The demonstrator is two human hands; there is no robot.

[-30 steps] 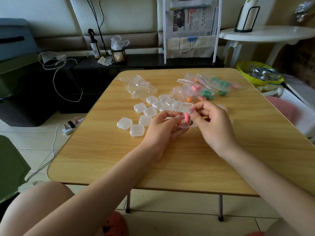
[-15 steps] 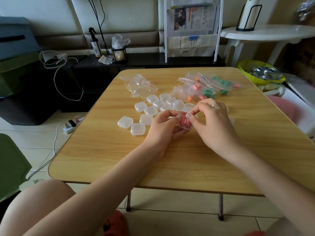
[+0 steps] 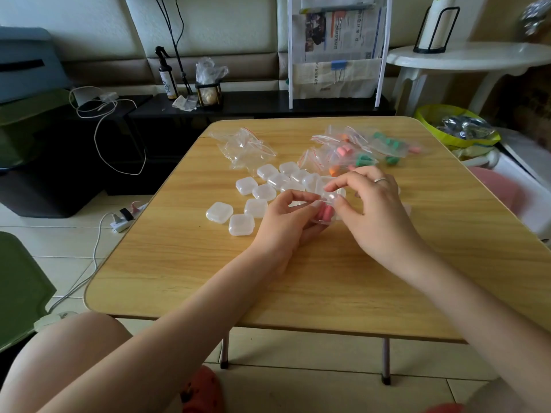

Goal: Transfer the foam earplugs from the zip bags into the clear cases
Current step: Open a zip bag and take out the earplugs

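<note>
Item, nearest: the left hand (image 3: 287, 222), fingers curled under and around a small clear hinged plastic case (image 3: 323, 208), thumb and forefinger pinching its near edge. Inside the case, two pink foam earplugs (image 3: 325, 212) lying side by side.

Item: the right hand (image 3: 369, 210), silver ring on one finger, fingertips (image 3: 331, 187) bent down onto the lid at the case's far side, thumb against its right wall. Both hands therefore have hold of the one case; neither is spread wide.

Change noted: a second ago the right hand pinched a pink plug upright above the open case; half a second ago it was pushing the plug down. Now the plug sits within and the right hand has gone to the lid. Judged: this case has its pair, and the step in hand is snapping it closed. Whether the lid is fully latched cannot be told.

Item, just beyond and to the left: a cluster of frosted square cases (image 3: 262, 192), lids down, on the light wood-grain folding table (image 3: 185, 263). Their contents cannot be made out.

Item, farther left: a heap of emptied clear zip bags with red seal strips (image 3: 244, 146).

Item, farther right: zip bags still holding pink, orange and green plugs (image 3: 362, 153). Judged: several pairs remain to transfer.

Item, farthest: a white newspaper rack (image 3: 337, 49) beyond the table.
</note>
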